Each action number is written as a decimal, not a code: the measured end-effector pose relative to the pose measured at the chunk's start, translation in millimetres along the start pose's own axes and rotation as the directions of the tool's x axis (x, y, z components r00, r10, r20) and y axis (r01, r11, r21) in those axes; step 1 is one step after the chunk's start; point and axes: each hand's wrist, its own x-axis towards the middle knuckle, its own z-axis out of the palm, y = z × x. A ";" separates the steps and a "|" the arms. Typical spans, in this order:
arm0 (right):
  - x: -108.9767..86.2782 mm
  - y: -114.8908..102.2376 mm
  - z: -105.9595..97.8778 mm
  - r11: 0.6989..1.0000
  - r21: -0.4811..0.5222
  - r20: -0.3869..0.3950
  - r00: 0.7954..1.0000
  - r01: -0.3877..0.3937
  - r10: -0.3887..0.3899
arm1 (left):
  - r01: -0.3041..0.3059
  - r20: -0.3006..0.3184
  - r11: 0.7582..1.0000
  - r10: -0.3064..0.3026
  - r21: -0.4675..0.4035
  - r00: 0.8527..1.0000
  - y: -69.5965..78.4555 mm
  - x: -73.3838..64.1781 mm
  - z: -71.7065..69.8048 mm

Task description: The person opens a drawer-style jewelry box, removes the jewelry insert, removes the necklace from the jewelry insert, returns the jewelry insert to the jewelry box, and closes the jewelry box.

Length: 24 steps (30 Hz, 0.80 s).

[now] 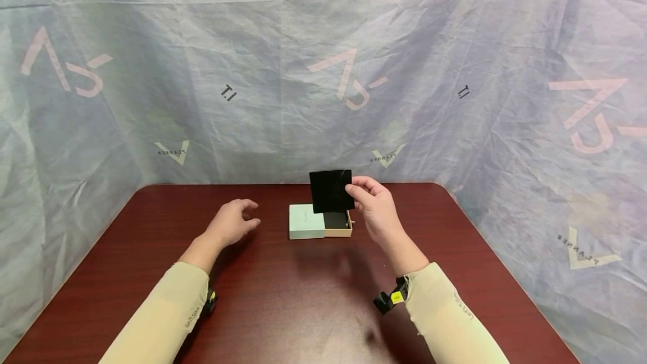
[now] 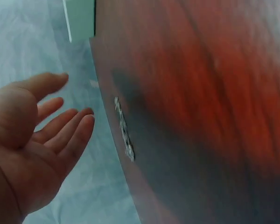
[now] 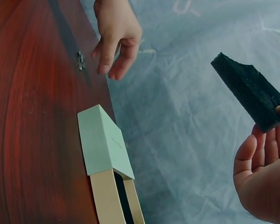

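My right hand (image 1: pixel 378 209) pinches one edge of a thin black square foam pad (image 1: pixel 331 191), raised above the small jewelry box. Its thickness and rough edge show in the right wrist view, where the same foam pad (image 3: pixel 245 91) is tilted. Below it the box's pale green sleeve (image 1: pixel 305 222) lies on the table, and the cream drawer (image 1: pixel 337 233) sticks out to the right with a dark interior. My left hand (image 1: pixel 232 223) hovers left of the box, fingers loosely bent and holding nothing. A silver chain (image 2: pixel 124 130) lies on the table near that hand.
The dark red wooden table (image 1: pixel 313 308) ends at a far edge just beyond the box. A grey printed cloth (image 1: pixel 283 72) hangs behind the table and along both sides.
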 end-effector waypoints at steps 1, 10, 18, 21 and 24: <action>0.4 0.5 -0.2 1.000 0.001 -0.004 1.000 -0.001 0.001 | -0.020 0.009 1.000 0.020 -0.003 1.000 2.8 0.3 2.6; 4.3 6.4 -3.5 1.000 0.001 -0.026 1.000 -0.010 0.010 | -0.122 0.124 0.992 0.119 0.014 0.985 29.0 2.0 26.1; 5.5 9.6 -7.0 1.000 0.004 -0.026 0.999 -0.022 0.022 | -0.185 0.148 0.982 0.176 0.046 0.973 44.8 5.4 46.5; 6.6 12.0 -8.5 1.000 0.000 -0.028 0.999 -0.025 0.025 | -0.197 0.158 0.979 0.186 0.056 0.970 49.2 6.2 52.3; 8.2 14.8 -9.9 1.000 0.001 -0.031 0.999 -0.027 0.027 | -0.206 0.170 0.976 0.192 0.064 0.966 53.0 6.7 55.9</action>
